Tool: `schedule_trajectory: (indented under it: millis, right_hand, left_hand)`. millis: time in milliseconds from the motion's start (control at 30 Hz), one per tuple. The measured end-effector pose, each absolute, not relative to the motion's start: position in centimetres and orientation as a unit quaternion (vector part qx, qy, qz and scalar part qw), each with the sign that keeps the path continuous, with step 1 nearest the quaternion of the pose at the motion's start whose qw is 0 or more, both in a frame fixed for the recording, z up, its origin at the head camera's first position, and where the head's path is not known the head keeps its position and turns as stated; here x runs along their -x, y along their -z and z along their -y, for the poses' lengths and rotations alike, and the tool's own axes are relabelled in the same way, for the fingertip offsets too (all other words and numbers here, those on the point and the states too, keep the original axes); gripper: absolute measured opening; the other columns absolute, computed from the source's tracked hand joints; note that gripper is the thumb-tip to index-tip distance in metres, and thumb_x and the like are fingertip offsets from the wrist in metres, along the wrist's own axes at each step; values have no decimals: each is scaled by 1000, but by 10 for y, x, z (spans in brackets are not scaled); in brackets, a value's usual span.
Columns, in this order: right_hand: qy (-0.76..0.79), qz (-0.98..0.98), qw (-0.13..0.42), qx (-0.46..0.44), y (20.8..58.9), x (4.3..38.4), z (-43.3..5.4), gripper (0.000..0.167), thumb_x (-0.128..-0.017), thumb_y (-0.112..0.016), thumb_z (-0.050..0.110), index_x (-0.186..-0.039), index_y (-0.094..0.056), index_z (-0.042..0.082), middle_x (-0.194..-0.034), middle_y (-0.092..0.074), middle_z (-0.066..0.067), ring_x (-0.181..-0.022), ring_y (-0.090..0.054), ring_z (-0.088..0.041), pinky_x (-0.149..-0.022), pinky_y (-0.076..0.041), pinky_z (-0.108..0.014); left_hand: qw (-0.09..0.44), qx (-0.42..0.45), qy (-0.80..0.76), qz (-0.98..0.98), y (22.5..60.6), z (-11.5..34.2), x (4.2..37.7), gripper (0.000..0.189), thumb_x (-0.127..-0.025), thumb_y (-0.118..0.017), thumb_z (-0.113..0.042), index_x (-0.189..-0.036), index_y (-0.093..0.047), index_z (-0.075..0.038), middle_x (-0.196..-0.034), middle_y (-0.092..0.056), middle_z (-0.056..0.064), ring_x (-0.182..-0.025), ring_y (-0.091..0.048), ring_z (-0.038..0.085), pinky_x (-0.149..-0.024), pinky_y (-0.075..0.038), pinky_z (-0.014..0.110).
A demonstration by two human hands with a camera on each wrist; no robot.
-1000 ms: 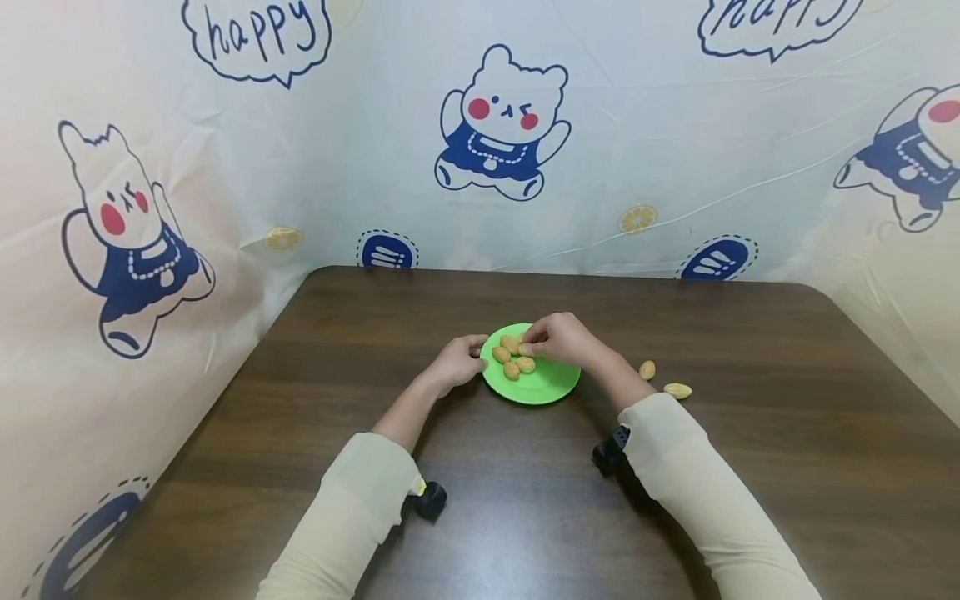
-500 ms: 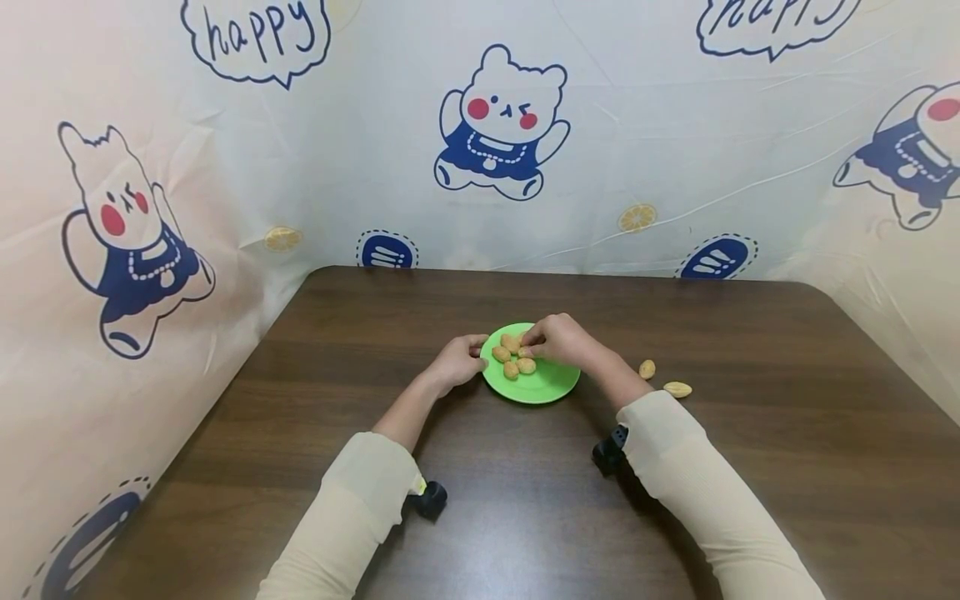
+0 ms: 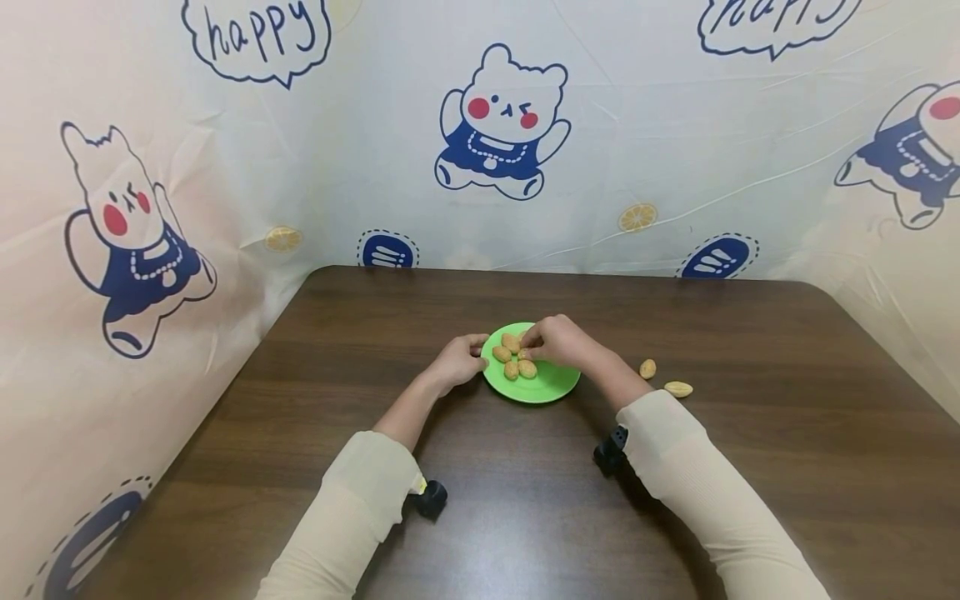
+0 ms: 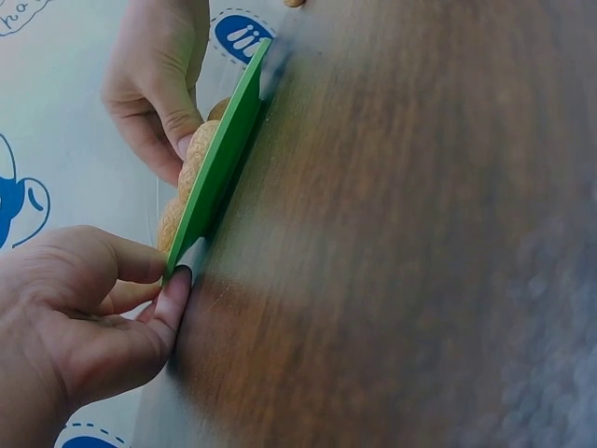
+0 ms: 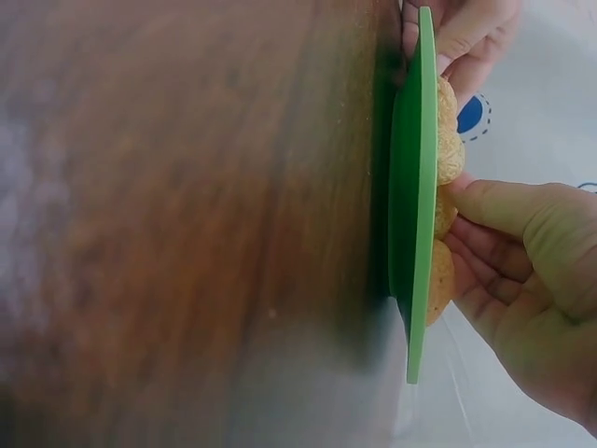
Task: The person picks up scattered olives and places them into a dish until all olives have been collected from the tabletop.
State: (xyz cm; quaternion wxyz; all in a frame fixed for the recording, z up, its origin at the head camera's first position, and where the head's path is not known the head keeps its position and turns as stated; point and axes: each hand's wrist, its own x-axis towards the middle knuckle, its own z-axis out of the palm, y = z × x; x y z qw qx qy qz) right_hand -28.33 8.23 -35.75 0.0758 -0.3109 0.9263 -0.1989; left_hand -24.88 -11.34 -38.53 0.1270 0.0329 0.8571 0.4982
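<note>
A round green plate lies on the brown table, bearing several tan, rough-surfaced oval nuts grouped on its left half. My left hand pinches the plate's left rim, with the thumb and fingers on either side of it in the left wrist view. From the right, my right hand reaches over the plate. Its thumb and fingertips pinch a nut among the others, low over the plate in the right wrist view. The fingers partly hide this nut in the head view.
Two loose pieces lie right of the plate beside the right forearm: a small oval nut and a longer, pointed pale nut. The wooden table meets a cartoon-printed cloth at the back and sides.
The front right nut on the plate has shifted slightly toward the near side, by the right fingertips. Both hands stay almost where they were, the left still on the rim.
</note>
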Motion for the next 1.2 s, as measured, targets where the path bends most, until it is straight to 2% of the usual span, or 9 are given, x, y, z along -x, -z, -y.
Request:
schedule_trajectory:
  millis: [300, 500, 700, 833, 1200]
  right_hand:
    - [206, -922, 68, 320, 351, 279, -88, 23, -83, -69, 15, -104, -71, 6, -100, -68, -6, -87, -62, -16, -72, -49, -27]
    - [218, -923, 64, 310, 345, 275, -102, 24, -85, -66, 10, -108, -70, 5, -93, -67, -4, -74, -55, -14, -67, -45, -28]
    - [220, -927, 66, 296, 341, 271, -118, 25, -86, -65, 9, -110, -68, 2, -104, -66, -10, -90, -60, -20, -71, -49, -31]
    - [211, -931, 62, 292, 341, 270, -130, 26, -86, -65, 10, -110, -67, 1, -103, -66, -11, -88, -61, -21, -71, -50, -32]
    - [216, -941, 61, 253, 342, 268, -170, 27, -85, -66, 11, -110, -67, 0, -103, -66, -12, -91, -61, -24, -72, -50, -37]
  left_hand:
    - [126, -32, -501, -856, 386, 112, 249, 52, -89, -51, 3, -139, -37, 2, -121, -52, 17, -106, -49, 21, -81, -44, 28]
    - [128, -33, -495, -859, 385, 112, 249, 52, -89, -52, 2, -139, -37, 2, -121, -51, 17, -105, -48, 22, -79, -43, 28]
    - [128, -30, -498, -857, 384, 113, 250, 52, -90, -51, 1, -140, -36, 2, -122, -51, 17, -110, -47, 23, -85, -43, 31]
    - [128, -29, -495, -859, 384, 113, 249, 52, -90, -51, 1, -140, -36, 1, -124, -50, 17, -113, -46, 24, -88, -42, 33]
    - [130, -28, -491, -861, 384, 112, 248, 53, -90, -52, 1, -140, -36, 1, -123, -49, 17, -109, -46, 24, -83, -43, 31]
